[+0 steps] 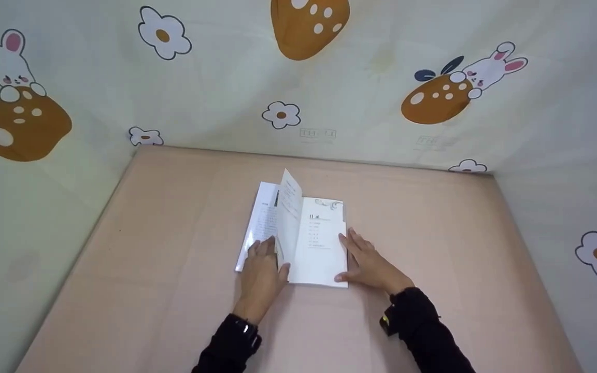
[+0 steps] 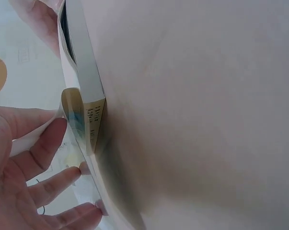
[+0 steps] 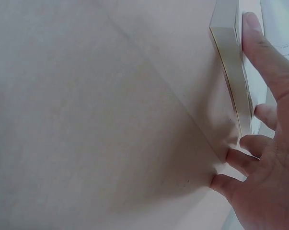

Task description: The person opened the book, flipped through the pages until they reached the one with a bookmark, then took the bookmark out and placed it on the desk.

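A book (image 1: 323, 259) lies open on the table, its right page printed with a short list under a corner ornament. One leaf (image 1: 289, 207) stands upright near the spine, and the glossy cover flap (image 1: 262, 220) spreads to the left. My left hand (image 1: 263, 277) is at the lower left, the leaf between its thumb and index finger; its other fingertips (image 2: 84, 167) touch the flap. At the right edge is my right hand (image 1: 373, 267). Its thumb (image 3: 259, 48) rests on the page, and several fingers reach down beside the book to the tabletop.
The pinkish table surface (image 1: 174, 223) runs around the book on all sides. Pale cloth walls (image 1: 215, 77) with rabbit, fruit and flower prints rise at the back and both sides. Dark sleeves (image 1: 425, 326) cover both forearms.
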`<state>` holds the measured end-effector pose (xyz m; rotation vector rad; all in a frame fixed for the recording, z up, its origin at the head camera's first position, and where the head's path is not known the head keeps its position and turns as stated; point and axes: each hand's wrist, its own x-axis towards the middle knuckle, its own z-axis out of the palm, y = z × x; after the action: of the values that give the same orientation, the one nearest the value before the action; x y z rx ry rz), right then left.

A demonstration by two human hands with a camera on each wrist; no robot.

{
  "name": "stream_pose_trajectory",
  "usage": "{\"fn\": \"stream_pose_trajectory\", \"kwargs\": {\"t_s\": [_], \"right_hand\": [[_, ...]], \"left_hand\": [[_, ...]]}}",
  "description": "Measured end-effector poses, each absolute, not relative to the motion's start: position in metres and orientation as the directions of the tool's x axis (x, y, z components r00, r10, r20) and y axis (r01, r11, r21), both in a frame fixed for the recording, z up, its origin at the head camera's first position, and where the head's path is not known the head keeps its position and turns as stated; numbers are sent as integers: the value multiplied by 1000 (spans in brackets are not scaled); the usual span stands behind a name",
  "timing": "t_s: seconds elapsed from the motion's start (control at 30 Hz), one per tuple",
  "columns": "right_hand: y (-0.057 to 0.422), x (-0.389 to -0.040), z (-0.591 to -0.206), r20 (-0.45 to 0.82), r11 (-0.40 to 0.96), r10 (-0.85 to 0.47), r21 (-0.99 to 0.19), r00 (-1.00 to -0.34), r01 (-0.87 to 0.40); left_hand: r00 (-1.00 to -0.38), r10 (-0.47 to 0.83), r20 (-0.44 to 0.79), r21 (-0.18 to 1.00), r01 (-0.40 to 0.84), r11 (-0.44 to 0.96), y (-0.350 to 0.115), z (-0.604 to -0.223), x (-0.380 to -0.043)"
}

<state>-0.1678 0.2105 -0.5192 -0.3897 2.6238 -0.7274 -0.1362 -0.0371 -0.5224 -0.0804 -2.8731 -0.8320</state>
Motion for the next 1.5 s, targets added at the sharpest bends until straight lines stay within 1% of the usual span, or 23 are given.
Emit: {"fn": "stream_pose_trajectory", "kwargs": {"t_s": [0.13,0.33,0.5,0.77,0.97,1.2,1.4,1.5], "right_hand": [[211,-168,-520,-292,827,-361,-540,-885,-159],[211,-167,-521,-286,830,-366,-530,-886,-172],[210,-167,-519,-295,831,-357,-534,-886,-157],[211,-167,-520,-290,824,-370,-540,-883,-169],[212,-168,-521,-273,819,-389,-539,-880,-195],[211,-168,-521,-265,813,-398,-546,-879,-203],[212,-167,-522,-263,810,-395,-552,-880,-199],[212,-167,-522,-257,810,-396,-550,-882,-204]], "left_hand": [[-984,-17,175,531,80,844,-39,-523,-134],[-991,-28,134,527,48,848,-40,-525,-133],[-991,-44,125,531,29,847,-44,-526,-134],[-991,-55,118,438,2,899,-61,-531,-138],[-995,-35,97,374,3,927,-62,-529,-140],[-992,-50,117,357,-5,934,-59,-524,-141],[-996,-59,65,372,-31,928,-57,-523,-144],[-998,-35,54,350,-14,937,-55,-523,-144]]}}
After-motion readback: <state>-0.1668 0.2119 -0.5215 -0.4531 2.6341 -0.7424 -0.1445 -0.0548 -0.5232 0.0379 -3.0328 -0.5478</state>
